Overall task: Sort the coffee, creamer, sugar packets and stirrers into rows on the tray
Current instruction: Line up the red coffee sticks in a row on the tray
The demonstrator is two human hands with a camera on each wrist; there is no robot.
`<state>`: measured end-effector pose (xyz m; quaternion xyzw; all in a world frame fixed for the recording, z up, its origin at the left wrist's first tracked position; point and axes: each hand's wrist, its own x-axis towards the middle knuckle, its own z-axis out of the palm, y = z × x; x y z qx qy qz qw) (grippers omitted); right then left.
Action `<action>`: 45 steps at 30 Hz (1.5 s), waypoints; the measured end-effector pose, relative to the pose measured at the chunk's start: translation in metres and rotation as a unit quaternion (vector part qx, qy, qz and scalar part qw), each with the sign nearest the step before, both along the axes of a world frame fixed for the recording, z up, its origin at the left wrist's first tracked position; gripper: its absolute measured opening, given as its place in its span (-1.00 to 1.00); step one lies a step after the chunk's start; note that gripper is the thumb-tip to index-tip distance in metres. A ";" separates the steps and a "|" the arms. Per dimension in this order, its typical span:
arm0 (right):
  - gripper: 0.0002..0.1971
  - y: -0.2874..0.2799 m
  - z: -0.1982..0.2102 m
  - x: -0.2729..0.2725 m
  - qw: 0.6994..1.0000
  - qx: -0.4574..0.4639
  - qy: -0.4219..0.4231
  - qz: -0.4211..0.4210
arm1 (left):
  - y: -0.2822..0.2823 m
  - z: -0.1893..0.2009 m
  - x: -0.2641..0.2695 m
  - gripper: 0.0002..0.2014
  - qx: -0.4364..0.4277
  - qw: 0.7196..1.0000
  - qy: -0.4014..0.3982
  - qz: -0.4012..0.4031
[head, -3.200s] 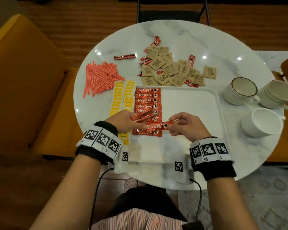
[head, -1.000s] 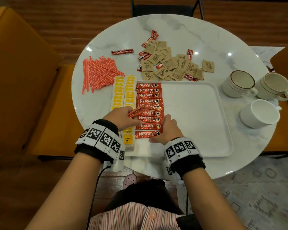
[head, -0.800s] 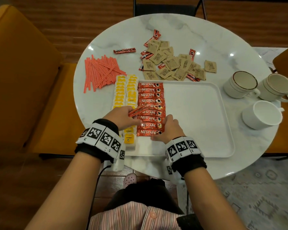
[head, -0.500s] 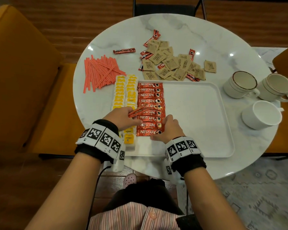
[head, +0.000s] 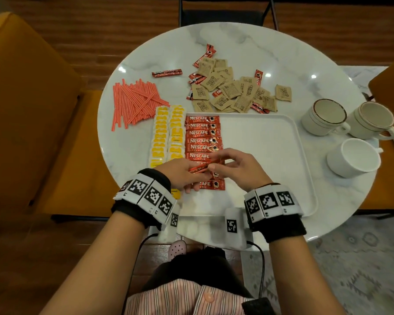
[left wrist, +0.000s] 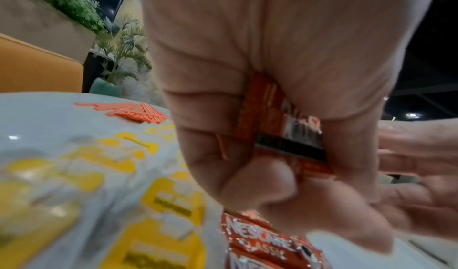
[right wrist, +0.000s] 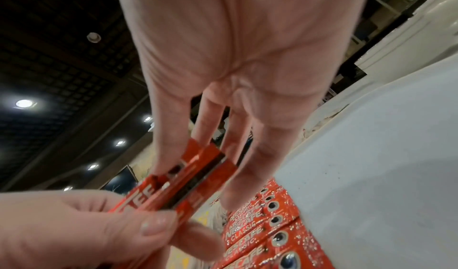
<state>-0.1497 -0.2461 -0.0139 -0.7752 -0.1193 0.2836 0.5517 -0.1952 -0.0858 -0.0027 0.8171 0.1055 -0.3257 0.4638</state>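
A row of red Nescafe coffee sticks lies down the left part of the white tray. Two columns of yellow creamer packets run beside that row on its left. Over the row's near end my left hand grips a small bundle of coffee sticks. My right hand pinches the bundle's right end; the right wrist view shows thumb and fingers on that end of the coffee sticks. In the left wrist view the bundle sits inside my curled fingers. Brown sugar packets and red-striped stirrers lie loose on the table.
Three cups stand right of the tray. Loose coffee sticks lie behind the tray, some mixed into the sugar pile. A yellow sofa is on the left, a dark chair beyond the round marble table.
My right hand has lifted off the near end of the coffee row, which it was pressing, and now pinches the bundle in my left hand. The left hand has shifted slightly right.
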 end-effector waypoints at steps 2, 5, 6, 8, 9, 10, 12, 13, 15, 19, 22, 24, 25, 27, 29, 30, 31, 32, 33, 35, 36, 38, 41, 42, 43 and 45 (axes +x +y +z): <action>-0.85 0.000 -0.001 0.000 1.000 0.000 -0.007 -0.016 | -0.002 0.000 0.001 -0.87 -0.050 0.999 0.004 0.015; -0.86 -0.004 -0.005 0.001 0.999 0.000 0.015 -0.052 | -0.001 0.002 0.003 -0.87 -0.071 0.997 -0.010 0.024; -0.82 -0.005 -0.006 0.002 0.998 0.004 0.027 -0.060 | 0.000 0.003 0.003 -0.83 -0.070 0.997 -0.014 0.025; -0.75 -0.008 -0.009 0.003 0.997 0.003 0.042 -0.067 | 0.001 0.003 0.004 -0.78 -0.073 0.997 -0.016 0.029; -0.74 -0.009 -0.010 0.004 0.997 0.003 0.047 -0.069 | 0.001 0.002 0.003 -0.77 -0.075 0.996 -0.015 0.033; -0.76 -0.010 -0.010 0.004 0.996 0.004 0.050 -0.072 | 0.001 0.002 0.003 -0.78 -0.079 0.996 -0.012 0.038; -0.79 -0.013 -0.011 0.005 0.995 0.013 0.059 -0.085 | 0.000 -0.001 0.002 -0.77 -0.094 0.994 -0.005 0.053; -0.81 -0.014 -0.011 0.005 0.994 0.018 0.061 -0.092 | 0.000 -0.002 0.002 -0.77 -0.103 0.992 0.000 0.067; -0.84 -0.016 -0.010 0.004 0.993 0.026 0.052 -0.104 | -0.001 -0.005 0.002 -0.76 -0.114 0.988 0.014 0.101; -0.85 -0.017 -0.005 0.000 0.994 0.039 0.024 -0.102 | 0.000 -0.006 0.000 -0.81 -0.142 0.978 0.026 0.149; -0.83 -0.017 -0.002 -0.002 0.996 0.025 0.047 -0.077 | 0.001 -0.004 -0.002 -0.87 -0.152 0.978 0.018 0.144; -0.80 -0.017 0.000 -0.003 0.995 0.005 0.078 -0.067 | 0.000 -0.003 -0.002 -0.90 -0.140 0.981 0.008 0.132; -0.78 -0.017 0.001 -0.003 0.994 -0.002 0.086 -0.069 | -0.001 -0.003 -0.002 -0.91 -0.125 0.985 0.001 0.123; -0.79 -0.017 0.003 -0.005 0.994 -0.009 0.083 -0.067 | -0.003 -0.002 -0.003 -0.89 -0.095 0.990 -0.015 0.103; -0.81 -0.018 0.005 -0.006 0.996 0.002 0.075 -0.054 | -0.004 -0.002 -0.003 -0.85 -0.087 0.992 -0.026 0.093; -0.80 -0.020 0.005 -0.007 0.996 0.013 0.075 -0.050 | -0.004 -0.001 -0.003 -0.82 -0.083 0.992 -0.027 0.090; -0.78 -0.021 0.005 -0.007 0.995 0.021 0.077 -0.052 | -0.004 -0.001 -0.002 -0.80 -0.079 0.993 -0.026 0.087; -0.78 -0.023 0.004 -0.007 0.995 0.025 0.077 -0.061 | -0.004 0.000 -0.002 -0.81 -0.075 0.993 -0.024 0.084; -0.77 -0.025 0.003 -0.005 0.994 0.025 0.075 -0.074 | -0.004 0.001 -0.001 -0.81 -0.074 0.993 -0.022 0.085; -0.76 -0.028 0.002 -0.004 0.992 0.024 0.073 -0.097 | -0.004 0.003 -0.001 -0.77 -0.088 0.991 -0.022 0.097; -0.76 -0.029 0.002 -0.004 0.992 0.024 0.076 -0.102 | -0.003 0.003 -0.001 -0.71 -0.090 0.990 -0.020 0.104; -0.75 -0.032 0.002 -0.004 0.993 0.022 0.082 -0.085 | -0.002 0.004 -0.002 -0.66 -0.076 0.991 -0.017 0.109; -0.75 -0.036 0.003 -0.007 0.996 -0.021 0.088 -0.026 | 0.000 0.005 -0.004 -0.70 -0.054 0.995 -0.015 0.087; -0.78 -0.037 0.002 -0.007 0.995 -0.049 0.087 -0.014 | -0.001 0.007 -0.004 -0.74 -0.039 0.996 -0.016 0.081; -0.79 -0.037 0.000 -0.007 0.993 -0.079 0.085 -0.008 | -0.001 0.009 -0.004 -0.80 -0.021 0.996 -0.019 0.081; -0.82 -0.039 -0.006 -0.008 0.988 -0.124 0.086 -0.016 | 0.000 0.014 -0.004 -0.73 0.015 0.996 -0.026 0.084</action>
